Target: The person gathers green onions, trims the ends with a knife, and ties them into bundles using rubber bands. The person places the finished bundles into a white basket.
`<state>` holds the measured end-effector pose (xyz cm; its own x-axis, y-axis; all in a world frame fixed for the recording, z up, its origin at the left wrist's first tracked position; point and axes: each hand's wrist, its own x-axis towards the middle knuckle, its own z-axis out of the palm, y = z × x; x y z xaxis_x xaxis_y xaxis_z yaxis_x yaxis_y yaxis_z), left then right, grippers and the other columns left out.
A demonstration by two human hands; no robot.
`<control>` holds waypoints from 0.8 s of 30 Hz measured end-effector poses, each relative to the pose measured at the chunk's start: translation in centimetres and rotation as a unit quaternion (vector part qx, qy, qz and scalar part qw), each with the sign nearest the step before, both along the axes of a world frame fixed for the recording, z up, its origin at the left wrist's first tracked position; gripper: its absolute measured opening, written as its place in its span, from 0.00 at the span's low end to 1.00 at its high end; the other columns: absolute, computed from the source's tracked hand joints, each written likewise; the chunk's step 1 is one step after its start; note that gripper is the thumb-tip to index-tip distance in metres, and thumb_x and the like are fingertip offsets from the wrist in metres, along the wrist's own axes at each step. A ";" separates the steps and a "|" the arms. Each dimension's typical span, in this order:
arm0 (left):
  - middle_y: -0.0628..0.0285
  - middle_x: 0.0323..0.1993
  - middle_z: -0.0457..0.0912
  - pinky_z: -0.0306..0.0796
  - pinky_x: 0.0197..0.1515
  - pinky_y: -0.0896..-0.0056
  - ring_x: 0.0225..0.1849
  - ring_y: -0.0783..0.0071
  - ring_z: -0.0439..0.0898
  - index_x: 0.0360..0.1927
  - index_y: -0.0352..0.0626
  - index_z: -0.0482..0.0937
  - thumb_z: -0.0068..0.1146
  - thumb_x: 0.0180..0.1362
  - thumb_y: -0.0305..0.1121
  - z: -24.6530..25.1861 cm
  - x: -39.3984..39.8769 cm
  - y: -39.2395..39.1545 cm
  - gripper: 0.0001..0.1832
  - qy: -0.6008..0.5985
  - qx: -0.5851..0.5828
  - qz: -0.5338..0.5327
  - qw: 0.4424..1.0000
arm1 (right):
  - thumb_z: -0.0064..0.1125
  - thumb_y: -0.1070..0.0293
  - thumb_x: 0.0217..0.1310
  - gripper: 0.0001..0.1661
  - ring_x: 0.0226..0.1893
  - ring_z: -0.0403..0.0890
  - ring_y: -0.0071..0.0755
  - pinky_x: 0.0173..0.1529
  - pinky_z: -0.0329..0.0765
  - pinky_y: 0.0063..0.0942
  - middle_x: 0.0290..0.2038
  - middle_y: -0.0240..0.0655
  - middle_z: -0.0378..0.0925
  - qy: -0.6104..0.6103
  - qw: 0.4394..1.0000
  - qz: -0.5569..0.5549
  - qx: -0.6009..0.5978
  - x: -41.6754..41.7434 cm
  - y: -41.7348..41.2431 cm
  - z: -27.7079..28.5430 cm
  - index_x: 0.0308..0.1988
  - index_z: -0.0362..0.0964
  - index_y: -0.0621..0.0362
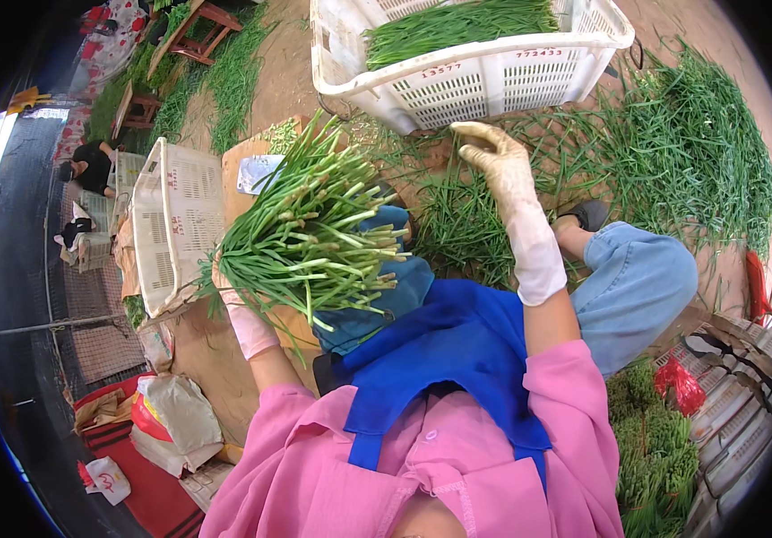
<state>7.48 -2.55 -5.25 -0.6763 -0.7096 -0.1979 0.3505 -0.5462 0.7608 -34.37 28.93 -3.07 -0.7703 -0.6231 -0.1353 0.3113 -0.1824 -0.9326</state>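
My left hand (229, 288), in a pale glove, grips a thick bunch of what look like garlic chives (318, 235) by its leafy side. Pale cut stem ends fan out to the right, over my blue-covered lap. Leaves hide most of the left fingers. My right hand (493, 151) wears a stained pale glove and is raised with thumb and fingers apart, with nothing seen between them. Just beyond it stands a white plastic crate (439, 97) holding neatly laid green chives (460, 30). Loose green leaves (466, 222) lie on the ground beneath the right hand.
Left of the bunch, a white crate (197, 202) stands beside a wooden board (234, 161) with a pale metal plate (257, 173). A large leaf heap (695, 148) lies right. Bundled stalks (654, 444) and crates (728, 410) fill the lower right. Another person (90, 165) is far left.
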 end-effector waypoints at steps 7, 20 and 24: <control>0.48 0.50 0.72 0.65 0.54 0.51 0.51 0.53 0.72 0.51 0.35 0.69 0.42 0.56 0.37 -1.1 1.3 -2.9 0.22 0.015 0.022 0.040 0.999 | 0.59 0.56 0.44 0.14 0.36 0.77 0.38 0.43 0.72 0.29 0.29 0.37 0.78 0.374 0.901 0.170 0.139 7.3 -4.8 1.6 0.27 0.80 0.53; 0.51 0.48 0.73 0.69 0.51 0.51 0.48 0.53 0.73 0.50 0.40 0.69 0.33 0.60 0.44 -0.9 0.2 -1.3 0.23 -0.059 -0.117 0.056 0.990 | 0.59 0.61 0.52 0.21 0.41 0.75 0.30 0.49 0.69 0.24 0.40 0.39 0.78 0.081 0.927 0.367 0.015 8.7 -3.1 0.3 0.43 0.74 0.64; 0.56 0.43 0.77 0.70 0.49 0.59 0.46 0.63 0.75 0.44 0.40 0.73 0.39 0.59 0.39 1.6 -0.4 -0.5 0.18 -0.114 -0.095 0.129 0.981 | 0.57 0.73 0.46 0.10 0.33 0.75 0.22 0.41 0.70 0.22 0.33 0.35 0.79 -0.156 0.953 0.244 -0.093 7.2 -2.1 -0.5 0.34 0.77 0.63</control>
